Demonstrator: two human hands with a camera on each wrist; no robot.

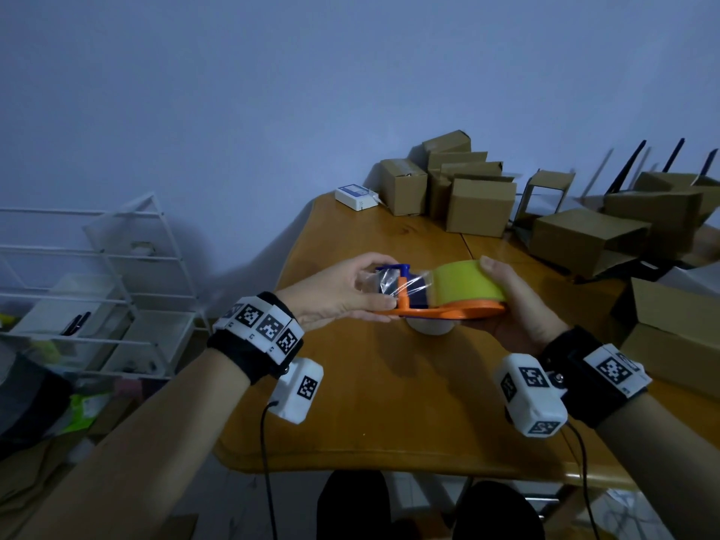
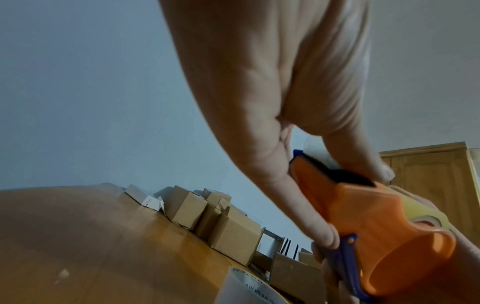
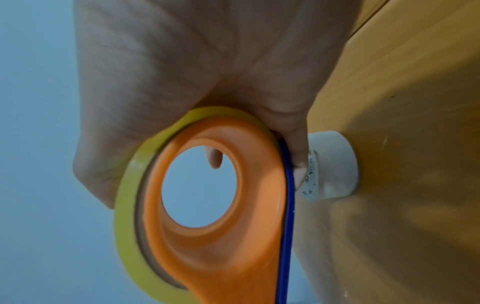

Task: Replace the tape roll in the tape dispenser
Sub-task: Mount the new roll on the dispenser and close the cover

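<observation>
I hold an orange and blue tape dispenser (image 1: 448,311) above the wooden table (image 1: 389,403), with a yellow tape roll (image 1: 467,284) seated on its hub. My right hand (image 1: 514,302) grips the roll end, thumb on top of the yellow tape (image 3: 130,185) and fingers round the orange hub (image 3: 207,236). My left hand (image 1: 346,296) pinches the cutter end (image 2: 337,179), where clear tape (image 1: 393,284) stretches over the blue frame. A white empty tape core (image 1: 430,328) lies on the table just below the dispenser; the same core (image 3: 332,166) shows beside my right fingertips.
Several cardboard boxes (image 1: 467,189) stand at the table's far side and right (image 1: 678,305). A small white device (image 1: 356,196) sits at the far left corner. A white wire rack (image 1: 97,286) stands left of the table. Cables hang from both wrist cameras.
</observation>
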